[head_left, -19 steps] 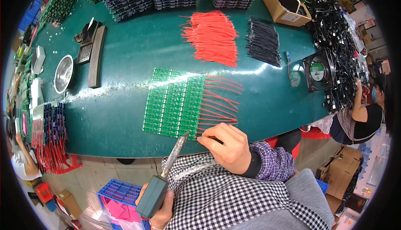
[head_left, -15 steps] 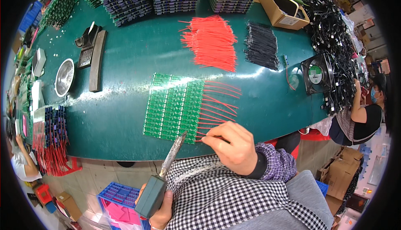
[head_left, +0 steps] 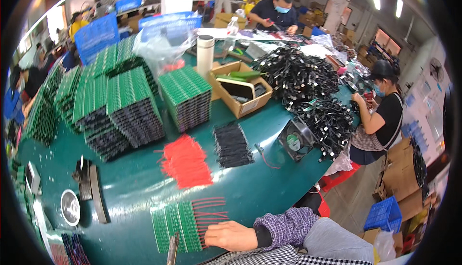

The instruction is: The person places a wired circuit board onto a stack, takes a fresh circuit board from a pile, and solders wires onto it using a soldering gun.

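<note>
A green circuit-board panel (head_left: 174, 224) lies flat on the table near me, with several thin red wires (head_left: 210, 213) sticking out from its right edge. At the panel's lower right corner is my right hand (head_left: 232, 236), its fingers closed in a pinch on a red wire whose end is mostly hidden by the fingers. The metal shaft of a soldering iron (head_left: 173, 249) rises from the lower edge, over the panel's lower part. My left hand and the iron's handle are outside the picture.
Beyond the panel lie a red wire pile (head_left: 186, 161) and a black wire pile (head_left: 233, 145). Tall board stacks (head_left: 185, 96), a cardboard box (head_left: 240, 89), a fan (head_left: 296, 139) and heaped black cables (head_left: 301, 75) stand farther back. A metal bowl (head_left: 70, 207) is left. A co-worker (head_left: 382, 116) sits right.
The view has tilted upward, so the scene sits lower and more of the room shows. My left hand has left the picture. My right hand stays at the panel's lower right corner.
</note>
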A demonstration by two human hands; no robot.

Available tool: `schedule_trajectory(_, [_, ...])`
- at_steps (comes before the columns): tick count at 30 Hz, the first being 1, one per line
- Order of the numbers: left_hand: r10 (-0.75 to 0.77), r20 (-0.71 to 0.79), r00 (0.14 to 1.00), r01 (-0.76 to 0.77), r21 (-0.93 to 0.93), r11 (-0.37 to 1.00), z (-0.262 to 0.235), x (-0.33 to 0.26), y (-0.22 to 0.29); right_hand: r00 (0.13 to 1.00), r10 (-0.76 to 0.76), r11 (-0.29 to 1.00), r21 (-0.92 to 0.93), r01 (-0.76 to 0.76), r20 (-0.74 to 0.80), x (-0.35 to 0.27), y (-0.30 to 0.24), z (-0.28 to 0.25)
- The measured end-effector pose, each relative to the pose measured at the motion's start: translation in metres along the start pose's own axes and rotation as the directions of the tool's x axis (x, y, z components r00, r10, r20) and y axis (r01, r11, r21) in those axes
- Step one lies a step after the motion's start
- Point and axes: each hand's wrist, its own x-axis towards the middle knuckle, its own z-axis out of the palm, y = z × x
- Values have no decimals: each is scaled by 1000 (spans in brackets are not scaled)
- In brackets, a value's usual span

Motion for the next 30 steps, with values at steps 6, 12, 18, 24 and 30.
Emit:
schedule_trajectory(6, [-164, 514, 842, 126, 109, 986, -19, 27, -22, 999, 44, 998, 52, -43, -6, -4, 5, -19])
schedule_trajectory(12, [3, -12, 1000, -4, -82, 997, 0, 39, -40, 974, 36, 991, -117, -63, -224, 51, 48, -58])
schedule_trajectory(18, [-262, -379, 888, 56, -477, 877, -46, 52, 54, 950, -85, 959, -282, -4, -300, 105, 115, -46])
schedule_trajectory(24, [-246, -672, 698, -238, -543, 805, -44, 63, 70, 920, -120, 939, -344, -17, -373, 103, 121, -60])
schedule_trajectory(30, [-86, -781, 618, -426, -425, 798, -40, 83, 53, 886, 26, 817, -502, -285, -462, 56, 145, -104])
